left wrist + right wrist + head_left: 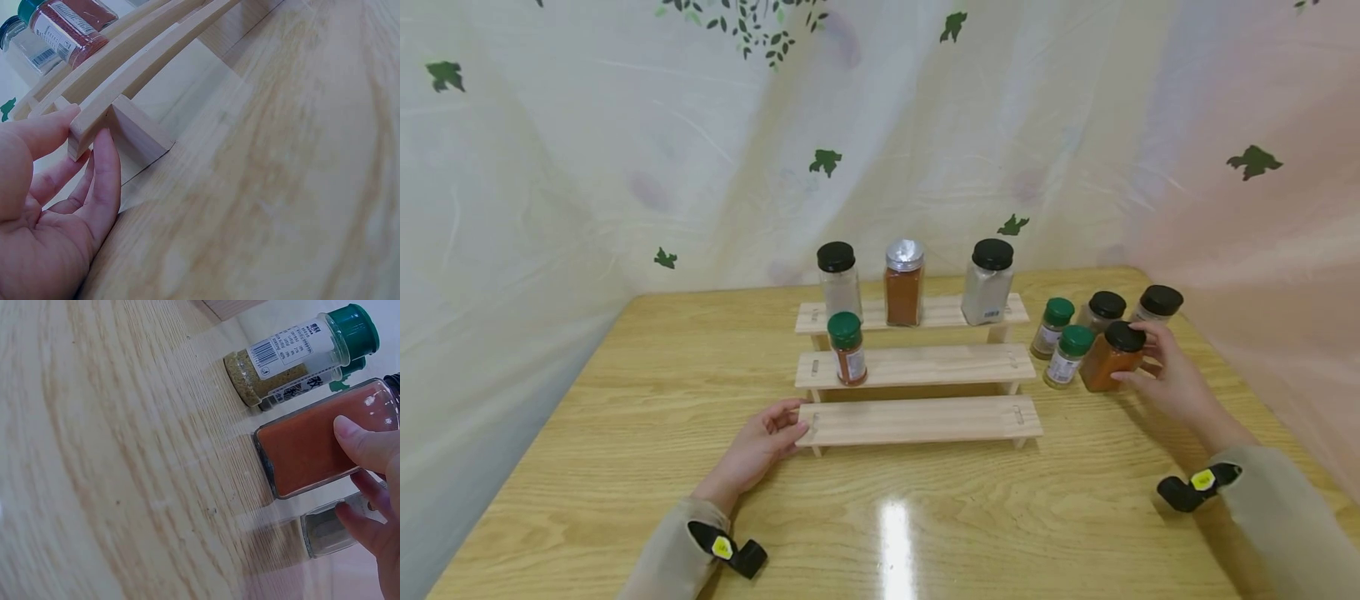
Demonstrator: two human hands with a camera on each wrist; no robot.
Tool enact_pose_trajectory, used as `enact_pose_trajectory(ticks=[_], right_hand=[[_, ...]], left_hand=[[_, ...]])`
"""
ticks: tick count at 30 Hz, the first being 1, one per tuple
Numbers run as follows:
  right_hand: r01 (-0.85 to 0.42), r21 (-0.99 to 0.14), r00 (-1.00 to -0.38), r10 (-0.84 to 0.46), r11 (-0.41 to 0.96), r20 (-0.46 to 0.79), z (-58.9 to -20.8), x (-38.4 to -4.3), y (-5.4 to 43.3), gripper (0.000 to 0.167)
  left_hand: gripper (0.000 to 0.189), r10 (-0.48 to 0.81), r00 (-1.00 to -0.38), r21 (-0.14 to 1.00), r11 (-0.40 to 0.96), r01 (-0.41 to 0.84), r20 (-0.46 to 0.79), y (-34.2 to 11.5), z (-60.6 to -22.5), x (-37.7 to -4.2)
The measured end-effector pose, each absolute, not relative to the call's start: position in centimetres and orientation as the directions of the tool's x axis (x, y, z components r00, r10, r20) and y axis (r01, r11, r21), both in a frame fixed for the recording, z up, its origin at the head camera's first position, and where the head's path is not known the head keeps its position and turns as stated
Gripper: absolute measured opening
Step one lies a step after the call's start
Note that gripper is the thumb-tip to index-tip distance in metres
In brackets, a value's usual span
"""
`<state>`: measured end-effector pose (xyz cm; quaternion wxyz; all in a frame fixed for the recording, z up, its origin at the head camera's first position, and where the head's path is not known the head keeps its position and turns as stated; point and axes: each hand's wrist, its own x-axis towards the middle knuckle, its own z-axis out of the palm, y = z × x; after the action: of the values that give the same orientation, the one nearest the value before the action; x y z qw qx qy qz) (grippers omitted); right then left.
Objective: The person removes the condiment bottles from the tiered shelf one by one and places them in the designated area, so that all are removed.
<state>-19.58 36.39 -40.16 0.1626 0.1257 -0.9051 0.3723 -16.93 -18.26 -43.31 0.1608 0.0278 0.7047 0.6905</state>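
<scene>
A three-step wooden spice rack (917, 421) stands in the middle of the table. My left hand (760, 446) pinches the left end of its lowest board, thumb above and fingers beneath, as the left wrist view shows. At the right, my right hand (1172, 383) holds a square glass jar of orange-red powder (306, 447) with a black lid, thumb on its near face. The jar's base is close to the tabletop. On the top board are a black-lidded jar (841, 287), a silver-lidded jar of red-brown powder (903, 292) and a black-lidded jar of white contents (988, 287). A green-capped red spice bottle (850, 362) stands on the middle board's left.
Left of the held jar stand two green-capped bottles, the nearer (1063, 367) in front of the farther (1048, 333). Two black-lidded jars stand behind, one (1102, 310) beside the other (1157, 304). A patterned curtain (737, 167) hangs behind the wooden table (625, 408).
</scene>
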Motion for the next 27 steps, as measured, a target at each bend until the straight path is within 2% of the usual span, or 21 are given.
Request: enact_pose_trajectory(ticks=[9,15,27], right_hand=[[-0.310,-0.644,-0.925,-0.065,0.700,0.375,-39.4,-19.0,36.9,0.071],[-0.350,-0.658,-0.901,-0.047,0.666,0.431,-38.5,-18.2,36.9,0.067],[-0.361,-0.636,-0.872,-0.006,0.682,0.489,-36.5,-16.6,35.6,0.063]], left_hand=[[0.052,0.267,-0.946,0.983,0.033,-0.180,-0.182,-18.2,-43.4,-16.9],[0.052,0.267,-0.947,0.984,0.026,-0.176,-0.177,-18.2,-43.0,-16.8],[0.051,0.263,-0.948,0.984,0.044,-0.176,-0.181,-18.1,-42.8,-16.7]])
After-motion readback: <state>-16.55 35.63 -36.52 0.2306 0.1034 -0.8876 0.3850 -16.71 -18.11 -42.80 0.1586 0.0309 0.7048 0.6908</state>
